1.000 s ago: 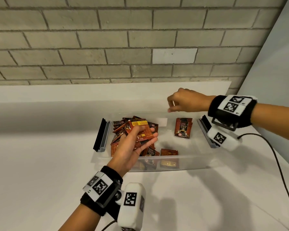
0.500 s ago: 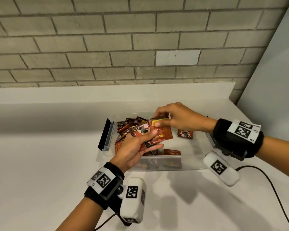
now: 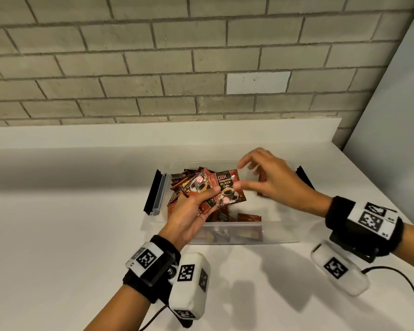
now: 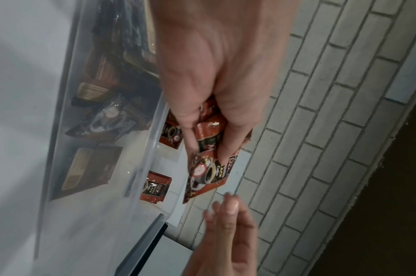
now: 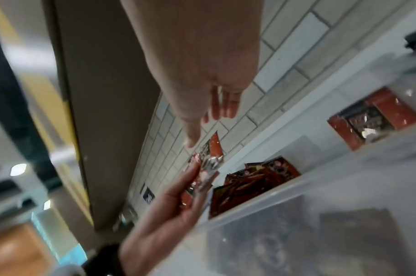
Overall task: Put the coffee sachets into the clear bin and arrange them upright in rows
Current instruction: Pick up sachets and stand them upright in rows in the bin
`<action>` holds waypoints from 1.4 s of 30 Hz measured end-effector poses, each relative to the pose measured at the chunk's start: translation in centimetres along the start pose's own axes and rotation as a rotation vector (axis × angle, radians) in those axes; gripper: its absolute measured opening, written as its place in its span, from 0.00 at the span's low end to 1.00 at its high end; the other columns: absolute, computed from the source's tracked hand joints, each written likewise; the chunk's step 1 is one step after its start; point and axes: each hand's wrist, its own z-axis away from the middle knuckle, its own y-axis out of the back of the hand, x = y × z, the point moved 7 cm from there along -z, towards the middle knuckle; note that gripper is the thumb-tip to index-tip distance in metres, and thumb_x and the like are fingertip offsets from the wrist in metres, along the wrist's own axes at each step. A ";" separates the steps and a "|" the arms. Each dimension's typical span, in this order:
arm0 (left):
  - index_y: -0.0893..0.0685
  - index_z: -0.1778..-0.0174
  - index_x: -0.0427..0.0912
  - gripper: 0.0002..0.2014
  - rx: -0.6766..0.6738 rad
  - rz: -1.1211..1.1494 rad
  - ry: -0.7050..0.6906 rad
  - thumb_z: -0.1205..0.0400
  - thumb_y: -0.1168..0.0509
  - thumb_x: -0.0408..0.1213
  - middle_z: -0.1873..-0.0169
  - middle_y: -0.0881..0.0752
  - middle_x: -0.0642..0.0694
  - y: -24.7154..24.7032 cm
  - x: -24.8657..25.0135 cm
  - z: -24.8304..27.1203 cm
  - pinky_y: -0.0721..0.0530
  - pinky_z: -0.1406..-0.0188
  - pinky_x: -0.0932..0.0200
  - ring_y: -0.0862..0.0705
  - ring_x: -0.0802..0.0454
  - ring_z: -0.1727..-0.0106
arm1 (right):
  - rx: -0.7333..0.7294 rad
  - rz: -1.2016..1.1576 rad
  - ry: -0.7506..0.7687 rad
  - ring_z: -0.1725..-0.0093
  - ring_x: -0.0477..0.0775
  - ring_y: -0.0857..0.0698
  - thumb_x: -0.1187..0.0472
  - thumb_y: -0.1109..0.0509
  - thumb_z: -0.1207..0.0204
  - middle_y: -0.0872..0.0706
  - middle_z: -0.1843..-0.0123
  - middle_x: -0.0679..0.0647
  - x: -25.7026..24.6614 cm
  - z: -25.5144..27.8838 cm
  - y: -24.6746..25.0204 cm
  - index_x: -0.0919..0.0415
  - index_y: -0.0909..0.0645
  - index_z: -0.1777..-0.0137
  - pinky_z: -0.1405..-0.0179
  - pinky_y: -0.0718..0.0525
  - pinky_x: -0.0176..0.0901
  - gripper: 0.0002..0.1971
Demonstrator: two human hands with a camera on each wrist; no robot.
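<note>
My left hand [image 3: 201,201] grips a bunch of red-brown coffee sachets [image 3: 227,191] above the left half of the clear bin [image 3: 280,240]; the front sachet shows a black coffee cup. My right hand [image 3: 256,177] hovers at that sachet's right edge with fingers spread, holding nothing. From the left wrist, the held sachets [image 4: 209,173] stick out past my left hand [image 4: 216,130], and the right hand's fingertips [image 4: 226,209] are just short of them. More sachets lie piled in the bin's left side [image 3: 184,181]. One sachet [image 5: 372,119] stands near the bin's right end.
The bin sits on a white counter [image 3: 58,235] against a grey brick wall [image 3: 177,68]. Black latches stand up at the bin's left end [image 3: 153,192] and right end [image 3: 304,177]. A cable [image 3: 404,283] trails across the counter at the right.
The right hand came from the bin's back right to the left hand's bunch, pinched a sachet's top, and now has its fingers spread open beside it. The left hand rose slightly.
</note>
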 end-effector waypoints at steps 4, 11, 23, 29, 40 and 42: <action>0.20 0.34 0.31 0.25 -0.015 0.051 0.009 0.29 0.28 0.28 0.41 0.13 0.33 -0.2 0.0 -0.1 0.11 0.49 0.51 0.14 0.39 0.38 | -0.168 -0.471 -0.393 0.57 0.48 0.13 0.44 0.25 0.34 0.10 0.55 0.52 3.0 1.3 -2.4 0.60 0.21 0.45 0.56 0.16 0.42 0.24; 0.15 0.47 0.38 0.15 -0.022 -0.067 0.066 0.29 0.26 0.32 0.48 0.10 0.38 0.1 -0.5 -0.3 0.16 0.54 0.56 0.15 0.45 0.43 | -0.134 -0.611 -0.382 0.55 0.40 0.14 0.55 0.26 0.26 0.10 0.51 0.52 2.9 0.8 -2.6 0.60 0.19 0.44 0.53 0.19 0.37 0.14; 0.15 0.52 0.36 0.14 0.021 -0.180 0.102 0.34 0.25 0.30 0.50 0.09 0.36 -0.5 -0.5 -0.4 0.16 0.57 0.56 0.12 0.46 0.49 | -0.358 0.089 -0.162 0.57 0.34 0.16 0.59 0.26 0.25 0.12 0.57 0.40 2.4 -4.5 2.2 0.56 0.13 0.49 0.60 0.25 0.23 0.06; 0.15 0.49 0.37 0.07 0.071 -0.059 0.080 0.22 0.31 0.32 0.53 0.09 0.38 -0.3 -0.2 -0.4 0.12 0.56 0.48 0.12 0.44 0.47 | -0.566 0.567 -0.312 0.53 0.55 0.13 0.65 0.28 0.26 0.12 0.58 0.53 10.2 -4.8 1.9 0.62 0.13 0.52 0.55 0.16 0.40 0.05; 0.19 0.54 0.34 0.01 0.141 -0.034 0.082 0.21 0.35 0.26 0.51 0.13 0.35 0.2 -0.3 -0.4 0.16 0.44 0.52 0.15 0.43 0.45 | -0.582 0.860 -0.236 0.57 0.57 0.22 0.71 0.31 0.25 0.20 0.44 0.61 10.6 -5.0 0.0 0.69 0.15 0.50 0.61 0.21 0.45 0.06; 0.19 0.53 0.34 0.03 0.135 -0.022 0.066 0.20 0.35 0.26 0.50 0.13 0.35 0.1 -0.2 -0.4 0.15 0.46 0.53 0.15 0.43 0.45 | -0.571 0.873 -0.226 0.56 0.57 0.23 0.71 0.31 0.25 0.20 0.41 0.64 10.5 -5.0 -0.2 0.70 0.16 0.48 0.61 0.23 0.45 0.07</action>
